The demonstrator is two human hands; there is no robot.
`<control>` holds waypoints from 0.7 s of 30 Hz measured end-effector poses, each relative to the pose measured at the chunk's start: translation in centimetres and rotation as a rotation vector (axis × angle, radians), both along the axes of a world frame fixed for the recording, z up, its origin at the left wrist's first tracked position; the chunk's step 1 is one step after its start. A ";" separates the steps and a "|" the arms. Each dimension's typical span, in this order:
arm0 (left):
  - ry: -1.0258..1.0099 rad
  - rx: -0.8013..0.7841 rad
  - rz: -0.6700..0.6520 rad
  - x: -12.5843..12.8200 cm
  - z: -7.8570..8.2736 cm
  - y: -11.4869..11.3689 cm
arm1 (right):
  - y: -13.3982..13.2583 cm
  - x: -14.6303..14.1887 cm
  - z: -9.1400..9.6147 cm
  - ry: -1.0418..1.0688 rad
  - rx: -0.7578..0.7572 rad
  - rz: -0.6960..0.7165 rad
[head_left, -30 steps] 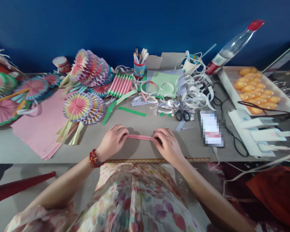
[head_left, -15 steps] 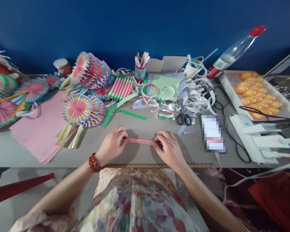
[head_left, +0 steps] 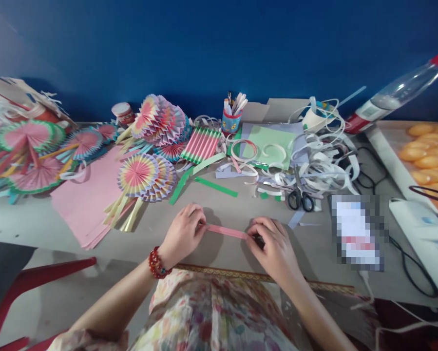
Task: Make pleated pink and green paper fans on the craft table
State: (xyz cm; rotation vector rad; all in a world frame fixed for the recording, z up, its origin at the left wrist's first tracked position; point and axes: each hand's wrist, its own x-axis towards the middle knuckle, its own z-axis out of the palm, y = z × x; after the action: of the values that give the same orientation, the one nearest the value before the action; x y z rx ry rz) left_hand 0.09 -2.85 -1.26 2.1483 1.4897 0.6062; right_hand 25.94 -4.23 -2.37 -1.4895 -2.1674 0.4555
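A narrow pink paper strip (head_left: 226,231) stretches between my two hands, low over the grey table. My left hand (head_left: 186,228), below which a red bead bracelet sits on the wrist, pinches the strip's left end. The right end is in the closed fingertips of my right hand (head_left: 272,243). Beyond the strip lie a green paper strip (head_left: 216,186) and a pleated pink paper piece with green edges (head_left: 201,145). Black-handled scissors (head_left: 299,199) rest past my right hand, among white paper curls (head_left: 323,170).
Folded paper fans (head_left: 136,175) and pink sheets (head_left: 76,202) lie to the left. A pen cup (head_left: 232,120) stands at the back. On the right are a phone (head_left: 355,234), a power strip (head_left: 419,243), a bottle (head_left: 390,97) and a tray of orange-yellow objects (head_left: 383,146).
The view has turned left, so the table's things sit further right in the picture. Both hands still hold the pink strip, which looks slightly more slanted.
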 end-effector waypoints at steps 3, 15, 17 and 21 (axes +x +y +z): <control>0.034 0.019 0.028 0.1 0.2 -0.3 | 0.1 0.1 0.1 -0.002 -0.007 0.012; 0.062 0.019 0.033 -0.2 -0.1 -0.4 | 0.1 0.0 0.2 0.024 -0.032 0.001; 0.056 0.020 0.027 -0.3 -0.2 -0.3 | 0.1 0.1 0.2 0.033 -0.036 -0.005; 0.054 0.019 0.026 -0.3 -0.3 -0.3 | 0.1 0.1 0.2 0.047 -0.043 -0.012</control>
State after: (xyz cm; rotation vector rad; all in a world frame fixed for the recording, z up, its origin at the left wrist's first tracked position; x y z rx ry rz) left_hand -0.20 -3.12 -1.61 2.1784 1.5491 0.5773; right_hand 26.02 -4.16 -2.15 -1.4989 -2.1240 0.5302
